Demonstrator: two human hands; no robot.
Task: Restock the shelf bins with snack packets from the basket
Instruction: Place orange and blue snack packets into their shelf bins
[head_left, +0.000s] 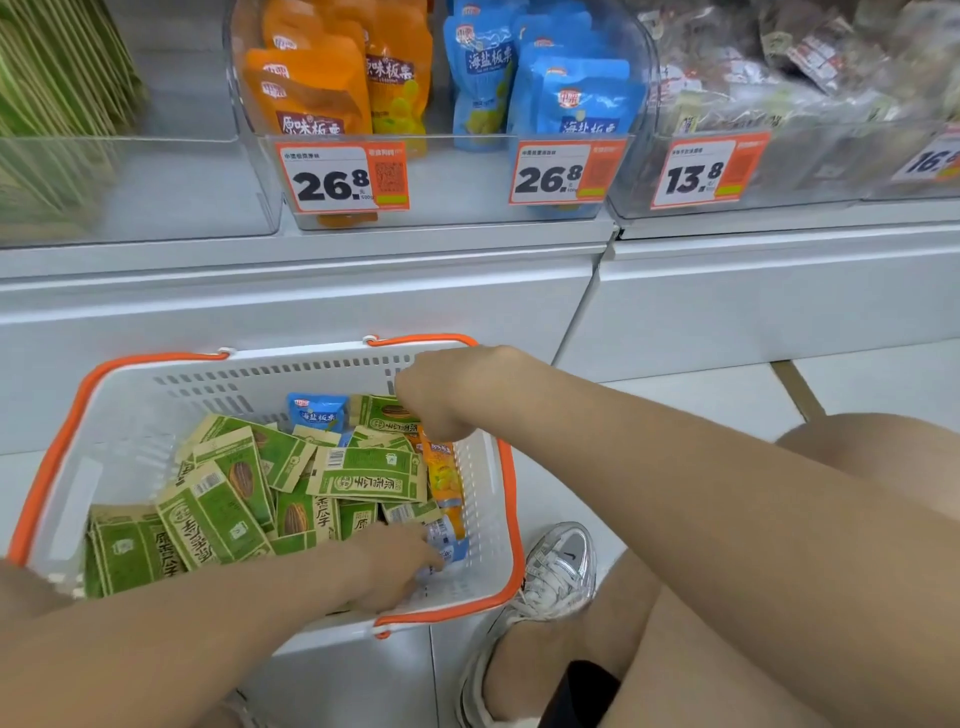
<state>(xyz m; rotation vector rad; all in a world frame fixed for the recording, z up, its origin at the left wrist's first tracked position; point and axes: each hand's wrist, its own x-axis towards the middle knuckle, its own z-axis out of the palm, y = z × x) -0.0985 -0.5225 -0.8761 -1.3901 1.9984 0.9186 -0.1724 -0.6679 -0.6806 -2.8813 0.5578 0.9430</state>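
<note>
A white basket with an orange rim (52, 457) stands on the floor below the shelf. It holds several green packets (363, 473), a blue packet (317, 413) at the far wall and an orange packet (447, 478) along the right wall. My right hand (441, 395) is curled over the far right corner, fingers closed at the orange packet's top end. Low in the near right corner, my left hand (400, 566) lies palm down on more blue packets (449, 545); its grip is hidden. On the shelf above, clear bins hold orange packets (332, 98) and blue packets (566, 104).
A clear bin with green packets (47, 104) is at the upper left; another with mixed wrapped snacks (810, 88) is at the right. Price tags (343, 176) hang on the bin fronts. White shelf base panels (311, 301) rise behind the basket. My shoe (556, 571) rests beside it.
</note>
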